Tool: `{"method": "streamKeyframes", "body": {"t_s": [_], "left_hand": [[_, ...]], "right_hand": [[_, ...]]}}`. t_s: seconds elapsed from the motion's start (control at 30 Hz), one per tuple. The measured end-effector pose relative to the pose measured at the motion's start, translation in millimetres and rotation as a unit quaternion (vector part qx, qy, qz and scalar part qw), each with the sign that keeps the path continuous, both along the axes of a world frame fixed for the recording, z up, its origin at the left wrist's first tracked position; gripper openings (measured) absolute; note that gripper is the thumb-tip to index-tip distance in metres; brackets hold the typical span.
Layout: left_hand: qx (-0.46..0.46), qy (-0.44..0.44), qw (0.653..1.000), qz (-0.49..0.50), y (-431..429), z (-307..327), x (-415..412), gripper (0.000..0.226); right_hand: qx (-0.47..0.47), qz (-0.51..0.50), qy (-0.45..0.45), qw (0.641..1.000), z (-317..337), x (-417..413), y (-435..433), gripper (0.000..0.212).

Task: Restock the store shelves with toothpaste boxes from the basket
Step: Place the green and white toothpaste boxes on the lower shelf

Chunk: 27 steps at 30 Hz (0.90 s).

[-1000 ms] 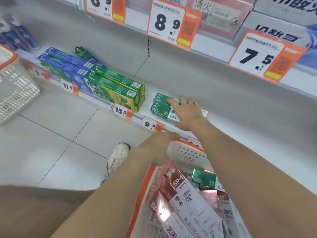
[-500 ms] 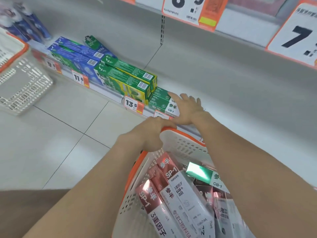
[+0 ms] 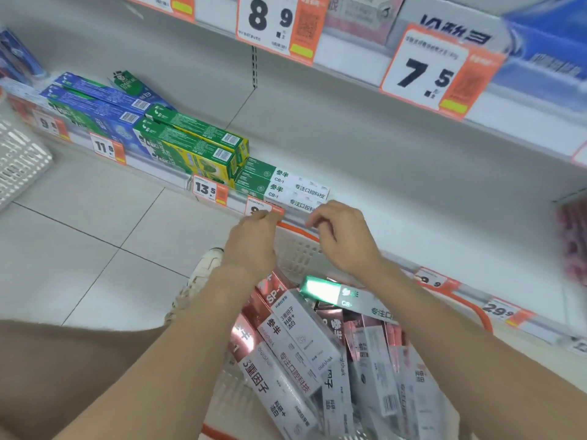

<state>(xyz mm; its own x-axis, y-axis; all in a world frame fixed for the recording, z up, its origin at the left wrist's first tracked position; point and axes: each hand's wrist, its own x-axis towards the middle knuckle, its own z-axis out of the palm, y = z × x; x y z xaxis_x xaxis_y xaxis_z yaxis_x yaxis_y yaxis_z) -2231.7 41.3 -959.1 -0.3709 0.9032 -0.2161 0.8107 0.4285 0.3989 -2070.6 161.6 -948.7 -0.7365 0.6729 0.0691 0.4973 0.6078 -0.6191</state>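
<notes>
While my left hand (image 3: 254, 241) curls over the far orange rim of the basket (image 3: 298, 258) and grips it, my right hand (image 3: 344, 239) hangs just beside it, fingers loosely bent, holding nothing. Two green-and-white toothpaste boxes (image 3: 279, 185) lie together on the bottom shelf (image 3: 413, 217) just beyond my hands, touching the green-and-yellow boxes (image 3: 197, 147) on their left. Pink-and-white boxes (image 3: 286, 344) and one green box (image 3: 330, 292) lie in the basket.

The basket (image 3: 298, 252) is showing white latticed walls under an orange rim, and the toothpaste boxes (image 3: 286, 350) inside it are gleaming metallic pink running into white (one top box (image 3: 327, 292) is glowing green-and-white). Beyond the basket, shelf boxes (image 3: 273, 184) are showing green-and-white, farther boxes (image 3: 197, 150) green-and-yellow, farthest boxes (image 3: 92, 106) blue, with price tags (image 3: 205, 188) showing black digits on white-and-orange.
</notes>
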Motion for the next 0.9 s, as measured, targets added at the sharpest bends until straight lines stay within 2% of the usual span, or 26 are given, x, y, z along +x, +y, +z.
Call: {"method": "streamKeyframes", "body": {"t_s": [0.07, 0.13, 0.2, 0.23, 0.33, 0.4, 0.47, 0.53, 0.7, 0.8, 0.83, 0.9], "left_hand": [[0.075, 0.019, 0.997, -0.004, -10.9, -0.8, 19.8, 0.067], [0.110, 0.025, 0.993, -0.040, -20.0, 2.5, 38.8, 0.054], [0.066, -0.005, 0.995, -0.079, -28.6, 9.9, 54.9, 0.039], [0.024, -0.029, 0.995, -0.090, -32.0, 12.4, 60.5, 0.035], [-0.082, -0.055, 0.989, -0.111, -43.5, 20.4, 69.4, 0.031], [-0.108, -0.040, 0.984, -0.134, -49.6, 28.2, 70.7, 0.029], [-0.115, -0.030, 0.981, -0.155, -50.5, 42.5, 73.5, 0.030], [-0.106, -0.026, 0.981, -0.161, -46.9, 59.9, 76.0, 0.035], [-0.043, -0.015, 0.979, -0.196, -31.4, 114.8, 81.5, 0.072], [-0.081, 0.008, 0.959, -0.270, -25.3, 145.5, 79.2, 0.090], [-0.082, 0.011, 0.955, -0.286, -23.9, 153.4, 76.8, 0.086], [-0.061, 0.001, 0.954, -0.294, -23.8, 168.8, 73.9, 0.063]], "right_hand": [[0.035, 0.009, -0.017, 0.999, 6.5, 28.5, -12.5, 0.033], [0.054, -0.014, -0.042, 0.998, 10.2, 51.5, -23.1, 0.030], [0.050, -0.009, -0.100, 0.994, 14.3, 76.5, -37.1, 0.031], [0.045, 0.016, -0.161, 0.986, 13.4, 91.9, -44.3, 0.038], [0.038, 0.072, -0.359, 0.930, -0.1, 145.4, -63.8, 0.072], [0.043, 0.033, -0.394, 0.918, -7.6, 169.3, -73.7, 0.084], [0.070, -0.011, -0.379, 0.923, -1.7, 174.5, -73.3, 0.080], [0.068, -0.017, -0.347, 0.935, 21.0, 171.1, -67.9, 0.065], [-0.068, 0.004, -0.225, 0.972, 97.9, 166.1, -58.4, 0.036], [-0.119, -0.013, -0.127, 0.985, 142.8, 166.5, -56.2, 0.024], [-0.143, -0.020, -0.083, 0.986, 156.6, 166.1, -56.0, 0.023], [-0.215, -0.036, -0.003, 0.976, 177.3, 165.1, -56.5, 0.021]]}}
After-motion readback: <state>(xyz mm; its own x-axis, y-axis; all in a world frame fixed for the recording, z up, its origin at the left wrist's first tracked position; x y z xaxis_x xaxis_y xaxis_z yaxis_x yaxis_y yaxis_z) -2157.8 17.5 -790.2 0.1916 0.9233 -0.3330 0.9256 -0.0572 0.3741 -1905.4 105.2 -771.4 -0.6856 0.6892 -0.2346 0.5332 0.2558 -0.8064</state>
